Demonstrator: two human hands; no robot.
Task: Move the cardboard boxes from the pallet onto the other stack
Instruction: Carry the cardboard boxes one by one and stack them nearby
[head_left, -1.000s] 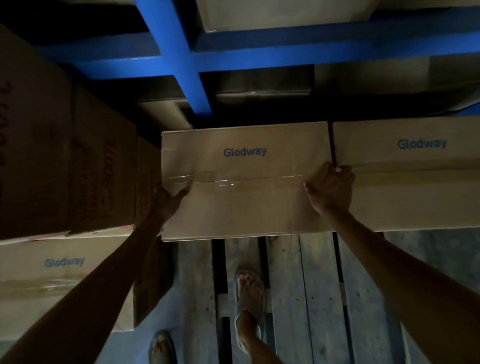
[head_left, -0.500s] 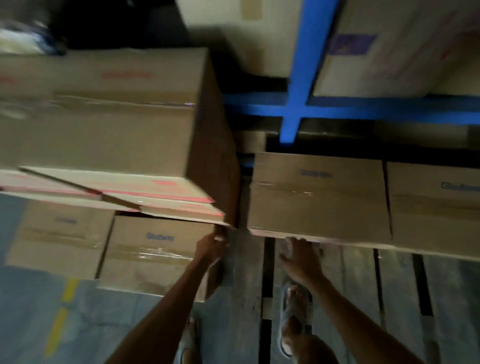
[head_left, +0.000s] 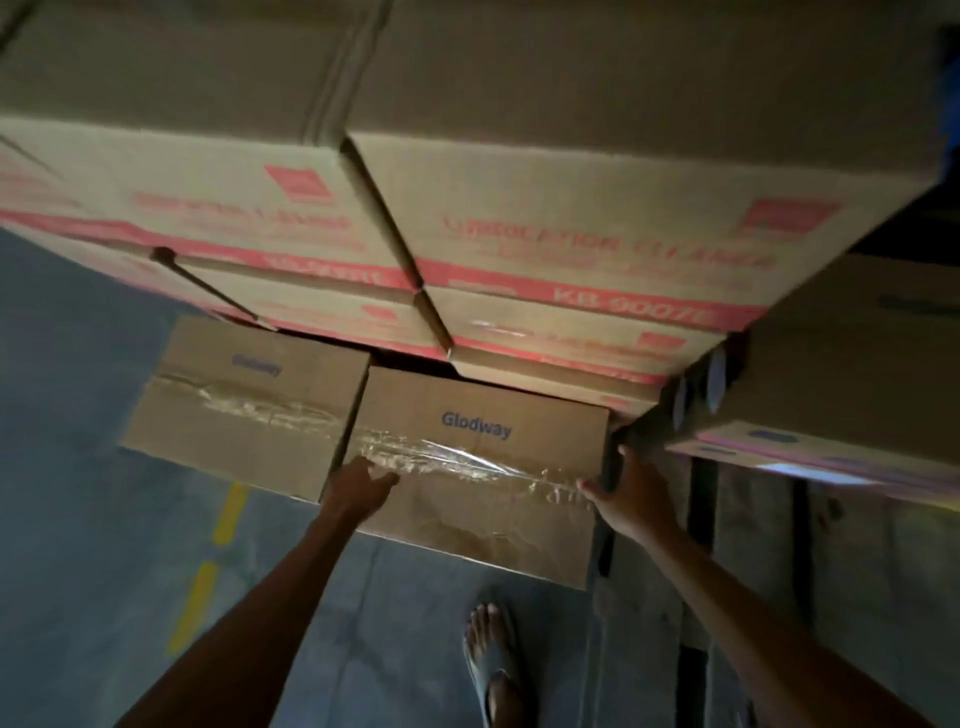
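A taped cardboard box marked Glodway (head_left: 483, 467) lies low in the middle, on the grey floor beside the pallet. My left hand (head_left: 361, 483) rests flat on its top at the left end, fingers on the tape. My right hand (head_left: 631, 493) lies against its right end, thumb on the top edge and fingers straight along the side. A second Glodway box (head_left: 244, 410) sits right beside it on the left. Another box (head_left: 857, 364) stands on the wooden pallet (head_left: 753, 551) at the right.
Large cardboard boxes with red print (head_left: 571, 234) are stacked behind and overhang both Glodway boxes. Yellow dashes (head_left: 208, 561) mark the concrete floor at the left. My sandalled foot (head_left: 491, 660) stands just in front of the box.
The view has swung left and down, away from the pallet boxes. Both hands have left the pallet's front and now touch the ends of the Glodway box on the floor.
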